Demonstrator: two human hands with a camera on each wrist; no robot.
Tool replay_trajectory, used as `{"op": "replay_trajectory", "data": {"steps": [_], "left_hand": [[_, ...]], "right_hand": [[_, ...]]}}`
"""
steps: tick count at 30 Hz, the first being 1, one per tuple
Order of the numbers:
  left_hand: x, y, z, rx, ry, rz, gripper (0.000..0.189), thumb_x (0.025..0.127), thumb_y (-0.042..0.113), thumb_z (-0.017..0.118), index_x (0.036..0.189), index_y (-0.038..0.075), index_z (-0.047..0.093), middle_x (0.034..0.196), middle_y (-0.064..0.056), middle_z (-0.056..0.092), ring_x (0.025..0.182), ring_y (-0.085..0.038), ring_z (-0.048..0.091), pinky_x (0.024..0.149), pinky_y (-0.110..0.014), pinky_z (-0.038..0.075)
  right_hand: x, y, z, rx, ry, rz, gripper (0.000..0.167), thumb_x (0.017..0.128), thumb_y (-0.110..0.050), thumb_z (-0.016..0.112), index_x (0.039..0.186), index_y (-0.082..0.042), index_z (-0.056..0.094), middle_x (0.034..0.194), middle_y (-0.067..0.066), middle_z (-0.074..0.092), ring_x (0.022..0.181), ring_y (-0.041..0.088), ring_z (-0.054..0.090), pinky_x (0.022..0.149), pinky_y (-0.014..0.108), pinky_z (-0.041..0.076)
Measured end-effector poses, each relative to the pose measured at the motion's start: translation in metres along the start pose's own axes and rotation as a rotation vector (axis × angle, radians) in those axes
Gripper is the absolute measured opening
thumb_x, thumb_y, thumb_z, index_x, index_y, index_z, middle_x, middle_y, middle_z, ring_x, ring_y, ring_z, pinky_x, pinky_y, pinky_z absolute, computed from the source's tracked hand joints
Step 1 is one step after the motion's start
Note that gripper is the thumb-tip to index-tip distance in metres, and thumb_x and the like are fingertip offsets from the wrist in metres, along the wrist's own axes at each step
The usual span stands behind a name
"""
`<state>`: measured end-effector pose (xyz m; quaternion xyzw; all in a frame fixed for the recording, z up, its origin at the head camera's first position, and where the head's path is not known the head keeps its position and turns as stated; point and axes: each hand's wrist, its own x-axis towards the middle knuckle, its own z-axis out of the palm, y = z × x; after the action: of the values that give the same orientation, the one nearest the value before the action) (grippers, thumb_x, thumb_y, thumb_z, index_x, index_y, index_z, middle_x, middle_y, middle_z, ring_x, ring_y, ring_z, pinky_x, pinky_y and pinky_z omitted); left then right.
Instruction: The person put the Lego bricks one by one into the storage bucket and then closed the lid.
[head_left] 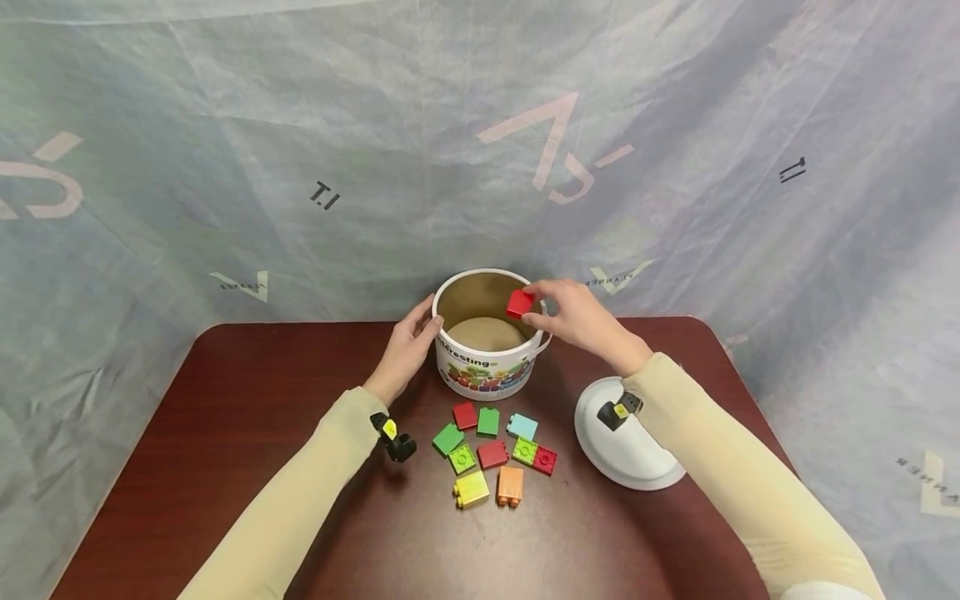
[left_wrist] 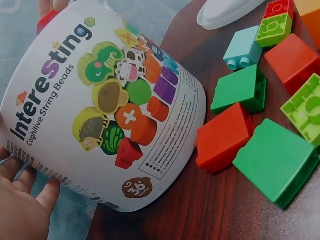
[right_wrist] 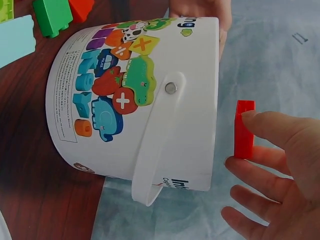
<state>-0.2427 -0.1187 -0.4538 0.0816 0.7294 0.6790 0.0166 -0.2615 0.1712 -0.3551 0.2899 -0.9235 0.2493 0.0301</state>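
A white bucket (head_left: 486, 385) with printed toy pictures stands upright at the back of the table, its top uncovered. My left hand (head_left: 405, 350) holds the bucket's left side, thumb at the rim and the other fingers along the outer wall. Over the bucket's mouth, near the right of the rim, my right hand (head_left: 581, 321) pinches a red toy block (right_wrist: 244, 131) between thumb and fingers. In front of the bucket lie several more blocks, among them a green block (left_wrist: 276, 162), a light blue block (head_left: 522, 427), a yellow block (head_left: 471, 489) and an orange block (head_left: 511, 486).
The round white lid (head_left: 626, 450) lies to the right, partly under my right forearm. A white handle (right_wrist: 155, 145) hangs down the bucket's right side. Behind the dark red table (head_left: 247, 400) hangs a grey printed cloth (head_left: 337, 108), close to its back edge.
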Motion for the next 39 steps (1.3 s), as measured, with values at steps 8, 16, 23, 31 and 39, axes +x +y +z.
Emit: {"op": "replay_trajectory", "data": {"steps": [8,16,23,31,39], "left_hand": [[0.001,0.000,0.000,-0.003,0.010,-0.019,0.060,0.111,0.021,0.053,0.165,0.009,0.031,0.168,-0.010,0.032,0.153,-0.026,0.034,0.124,-0.041,0.032],[-0.001,-0.003,0.001,-0.012,0.005,-0.010,0.060,0.111,0.020,0.053,0.164,0.007,0.030,0.169,-0.011,0.031,0.155,-0.026,0.031,0.125,-0.041,0.030],[-0.001,-0.003,0.002,-0.023,0.013,-0.005,0.060,0.110,0.019,0.053,0.164,0.005,0.030,0.168,-0.013,0.032,0.154,-0.028,0.032,0.125,-0.042,0.029],[-0.001,-0.001,0.002,-0.032,0.014,-0.038,0.060,0.111,0.018,0.052,0.165,0.007,0.029,0.169,-0.011,0.031,0.154,-0.025,0.033,0.125,-0.041,0.030],[0.000,-0.005,0.002,-0.028,0.013,-0.052,0.060,0.111,0.022,0.053,0.165,0.010,0.030,0.168,-0.010,0.032,0.153,-0.025,0.035,0.125,-0.043,0.031]], "right_hand": [[0.011,-0.004,0.000,0.011,-0.008,0.028,0.044,0.093,-0.017,0.077,0.133,-0.001,0.068,0.121,0.016,0.073,0.116,0.038,0.063,0.102,0.052,0.049],[0.020,-0.004,0.010,0.032,-0.015,0.059,0.043,0.094,-0.017,0.078,0.133,-0.001,0.068,0.123,0.017,0.073,0.118,0.035,0.067,0.103,0.050,0.051],[0.027,-0.004,0.016,0.032,-0.025,0.053,0.044,0.095,-0.018,0.077,0.135,-0.001,0.067,0.122,0.016,0.074,0.118,0.034,0.066,0.104,0.049,0.051],[0.034,-0.007,0.027,0.047,-0.047,0.048,0.042,0.095,-0.018,0.077,0.132,-0.001,0.068,0.122,0.015,0.074,0.118,0.033,0.067,0.104,0.047,0.051],[0.040,-0.006,0.039,0.021,-0.058,0.038,0.042,0.094,-0.017,0.078,0.131,0.001,0.069,0.121,0.015,0.074,0.114,0.033,0.068,0.101,0.045,0.053]]}}
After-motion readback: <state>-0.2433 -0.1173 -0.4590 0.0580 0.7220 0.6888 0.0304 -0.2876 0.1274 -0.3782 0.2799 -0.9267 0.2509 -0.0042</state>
